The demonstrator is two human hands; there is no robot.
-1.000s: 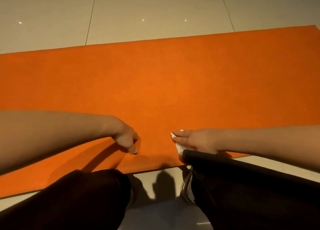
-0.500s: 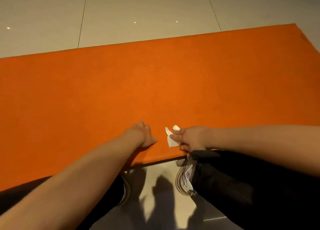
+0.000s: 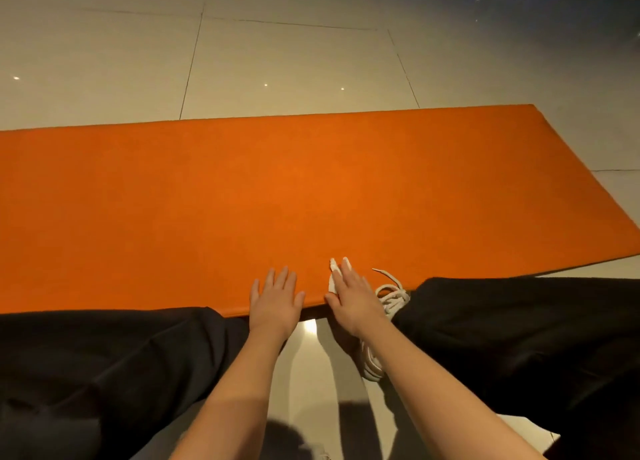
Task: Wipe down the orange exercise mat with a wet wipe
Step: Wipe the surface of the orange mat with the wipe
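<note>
Right hand (image 3: 353, 300) turned fingers-forward, pressing wet wipe (image 3: 334, 281) flat on mat (image 3: 311, 189).

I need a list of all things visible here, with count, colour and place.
exercise mat: 1, orange, on the floor.
wet wipe: 1, white, on the mat's near edge.
floor tiles: several, pale grey, around the mat.
shoe: 1, white laces, at the mat's near edge.
trouser legs: 2, black, lower left and right.
left hand: 1, flat on the mat.
right hand: 1, flat on the wipe.
</note>
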